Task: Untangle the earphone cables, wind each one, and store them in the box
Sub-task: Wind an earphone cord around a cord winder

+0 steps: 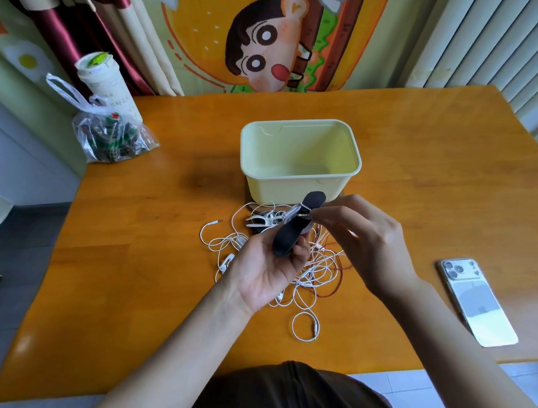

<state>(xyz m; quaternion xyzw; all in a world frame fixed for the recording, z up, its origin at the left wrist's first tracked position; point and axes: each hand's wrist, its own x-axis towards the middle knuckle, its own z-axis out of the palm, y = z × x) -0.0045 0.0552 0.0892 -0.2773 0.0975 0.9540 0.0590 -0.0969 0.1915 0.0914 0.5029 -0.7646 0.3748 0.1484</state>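
Observation:
A tangle of white and reddish earphone cables point(312, 272) lies on the wooden table point(425, 185) in front of a pale yellow box point(298, 187) that holds nothing visible. My left hand point(265, 268) grips a black oval winder point(294, 229), held upright above the tangle. My right hand point(362, 238) pinches an earphone plug point(296, 213) against the winder's middle. A white fishbone-shaped winder point(264, 219) lies just left of the black one. One cable end forms a loose loop point(305, 325) near the table's front.
A white phone point(477, 301) lies face down at the right. At the back left stand a paper cup point(108, 87) and a clear plastic bag point(110, 138) with dark contents. A curtain hangs behind the table.

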